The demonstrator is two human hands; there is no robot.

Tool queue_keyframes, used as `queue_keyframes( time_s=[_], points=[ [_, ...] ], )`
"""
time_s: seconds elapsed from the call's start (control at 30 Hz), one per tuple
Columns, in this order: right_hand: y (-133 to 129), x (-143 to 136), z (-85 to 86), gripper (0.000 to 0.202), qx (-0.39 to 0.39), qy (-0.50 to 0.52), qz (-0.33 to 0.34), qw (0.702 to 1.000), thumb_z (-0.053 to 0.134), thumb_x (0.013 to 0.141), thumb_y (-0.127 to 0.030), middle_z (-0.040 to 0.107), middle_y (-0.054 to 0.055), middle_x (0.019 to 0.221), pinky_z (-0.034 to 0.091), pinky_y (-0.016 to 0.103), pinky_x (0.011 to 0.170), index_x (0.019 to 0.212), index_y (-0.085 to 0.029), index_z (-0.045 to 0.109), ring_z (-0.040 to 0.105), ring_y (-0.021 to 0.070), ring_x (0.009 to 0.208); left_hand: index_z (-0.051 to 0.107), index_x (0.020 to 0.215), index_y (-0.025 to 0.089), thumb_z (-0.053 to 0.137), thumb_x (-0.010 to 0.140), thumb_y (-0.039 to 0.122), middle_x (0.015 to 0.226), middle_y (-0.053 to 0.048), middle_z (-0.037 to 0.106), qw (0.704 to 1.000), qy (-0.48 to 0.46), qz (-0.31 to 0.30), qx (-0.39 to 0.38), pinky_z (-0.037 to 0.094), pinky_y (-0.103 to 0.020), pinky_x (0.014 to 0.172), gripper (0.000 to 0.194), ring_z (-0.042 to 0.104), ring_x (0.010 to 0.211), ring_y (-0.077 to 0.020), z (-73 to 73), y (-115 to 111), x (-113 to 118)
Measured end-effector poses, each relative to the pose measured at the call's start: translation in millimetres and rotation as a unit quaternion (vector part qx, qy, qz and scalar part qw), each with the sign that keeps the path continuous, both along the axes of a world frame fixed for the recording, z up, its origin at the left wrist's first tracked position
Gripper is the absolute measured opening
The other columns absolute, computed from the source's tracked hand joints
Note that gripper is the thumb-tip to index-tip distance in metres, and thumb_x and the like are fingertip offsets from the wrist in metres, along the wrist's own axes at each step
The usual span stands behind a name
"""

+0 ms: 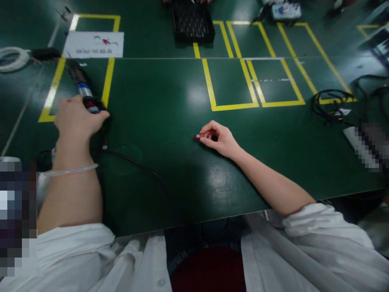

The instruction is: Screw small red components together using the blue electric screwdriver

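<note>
**Listener:** Where are the two hands?

**Describer:** Both reach over a green table [158, 89] from white sleeves. The left hand [73, 117] is far out on the left; the right hand [223, 141] is near the middle, well apart from it.

**Listener:** What is in the right one?

**Describer:** A small red-and-orange piece [198, 136], pinched between thumb and fingertips. It is just above or on the table; I cannot tell which. Its long axis runs nearly level, left to right. The red end sticks out and points left, towards the left arm; the orange end meets the fingers.

**Listener:** And the left?

**Describer:** It is at the near end of a dark tool [84, 90] with a blue and silver band. The thumb is on the right side of that end, while the other fingertips are hidden, so I cannot tell whether they are closed around it. The tool's long axis slants: its far end points up and left, away from the person, and its near end points down and right, towards the table's middle.

**Listener:** What lies around them?

**Describer:** A black cable [136, 163] curves across the table between the arms. Beyond the tool lies a white card [86, 40]; top centre, a black tray [194, 38].
</note>
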State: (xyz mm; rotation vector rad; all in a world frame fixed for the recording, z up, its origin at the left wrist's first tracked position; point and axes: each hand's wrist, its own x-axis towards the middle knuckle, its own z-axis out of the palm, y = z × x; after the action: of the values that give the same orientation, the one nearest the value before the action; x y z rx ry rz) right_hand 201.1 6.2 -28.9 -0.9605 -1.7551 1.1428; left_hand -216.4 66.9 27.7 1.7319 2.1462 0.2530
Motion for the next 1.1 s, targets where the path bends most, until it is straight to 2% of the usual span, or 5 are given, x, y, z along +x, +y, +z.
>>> queue_keyframes(
  time_s=[0.1, 0.33, 0.57, 0.77, 1.1],
  points=[
    [0, 0, -0.4, 0.022, -0.005, 0.013, -0.003, 1.000, 0.073, 0.086, -0.034, 0.065, 0.000, 0.083, 0.049, 0.025, 0.063, 0.099, -0.019, 0.062, 0.058, 0.0115, 0.070, 0.043, 0.137, 0.017, 0.074, 0.056, 0.088, 0.155, -0.009, 0.032, 0.996, 0.030, 0.069, 0.049, 0.026, -0.062, 0.111, 0.112, 0.032, 0.139, -0.0491, 2.7, -3, 35],
    [1, 1, -1.0, 0.024, 0.001, 0.005, 0.001, 1.000, 0.071, 0.089, -0.034, 0.066, 0.000, 0.083, 0.050, 0.027, 0.065, 0.106, -0.019, 0.065, 0.058, 0.0114, 0.069, 0.056, 0.137, 0.008, 0.069, 0.075, 0.067, 0.137, -0.019, 0.052, 0.986, -0.024, -0.070, 0.150, 0.034, -0.050, 0.098, 0.087, 0.038, 0.139, -0.0473, -10.8, -18, 118],
    [2, 1, -1.0, 0.020, 0.037, -0.007, -0.044, 0.998, 0.072, 0.087, -0.034, 0.065, 0.002, 0.093, 0.051, 0.027, 0.066, 0.100, -0.020, 0.065, 0.061, 0.0129, 0.076, 0.050, 0.148, 0.014, 0.072, 0.081, 0.047, 0.138, -0.021, 0.053, 0.969, 0.012, -0.199, 0.143, 0.045, -0.048, 0.098, 0.078, 0.058, 0.120, -0.0423, -11.5, -59, 188],
    [5, 3, -3.0, 0.017, 0.072, -0.010, -0.044, 0.996, 0.070, 0.088, -0.028, 0.061, -0.001, 0.083, 0.049, 0.027, 0.064, 0.100, -0.020, 0.061, 0.058, 0.0118, 0.069, 0.047, 0.152, 0.007, 0.067, 0.087, 0.042, 0.134, -0.021, 0.056, 0.944, 0.053, -0.279, 0.168, 0.049, -0.046, 0.099, 0.076, 0.060, 0.116, -0.0379, -14.5, -74, 205],
    [3, 1, -0.2, 0.007, 0.138, -0.048, -0.034, 0.989, 0.065, 0.091, -0.021, 0.058, 0.000, 0.086, 0.049, 0.029, 0.068, 0.092, -0.021, 0.059, 0.057, 0.0140, 0.074, 0.047, 0.150, 0.004, 0.066, 0.086, 0.040, 0.130, -0.022, 0.057, 0.934, 0.054, -0.302, 0.185, 0.050, -0.047, 0.100, 0.076, 0.060, 0.115, -0.0368, -15.9, -74, 204]
  ],
)
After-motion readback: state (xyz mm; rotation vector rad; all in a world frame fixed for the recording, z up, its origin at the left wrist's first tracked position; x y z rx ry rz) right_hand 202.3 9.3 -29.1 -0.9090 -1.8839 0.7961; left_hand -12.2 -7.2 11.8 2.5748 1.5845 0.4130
